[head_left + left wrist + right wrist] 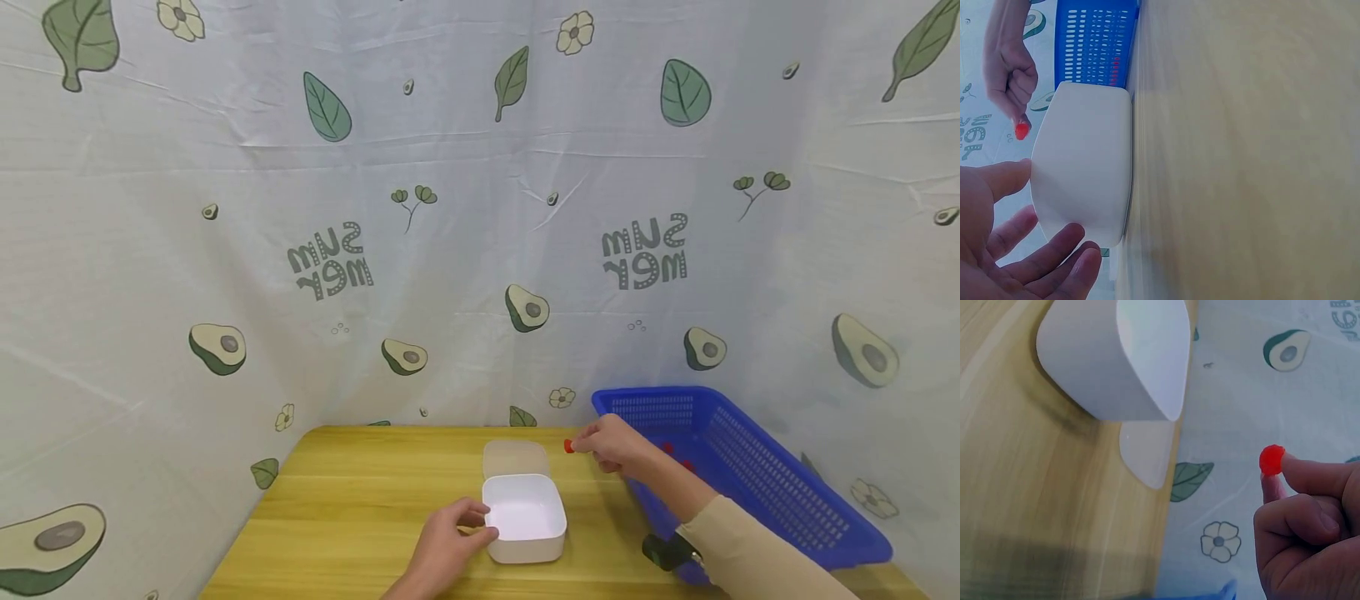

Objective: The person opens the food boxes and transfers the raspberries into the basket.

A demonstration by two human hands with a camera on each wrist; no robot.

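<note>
A white, round-cornered box (527, 550) stands uncovered on the table, its inside bare in the head view. A pale lid (516, 457) extends flat behind it. My left hand (444, 546) is at the box's left side, the fingers loosely spread and the fingertips (1072, 232) right at its wall. Up and to the right of the box, my right hand (611, 442) pinches a small red round piece (1272, 460) between thumb and index finger, raised above the table. The other right fingers are curled into the palm.
A blue perforated basket (795, 500) stands on the right, beneath my right forearm, with several red pieces (667, 448) in it. A dark device (663, 552) sits at the right wrist. The wooden table (360, 500) ends at a printed curtain (450, 250) behind.
</note>
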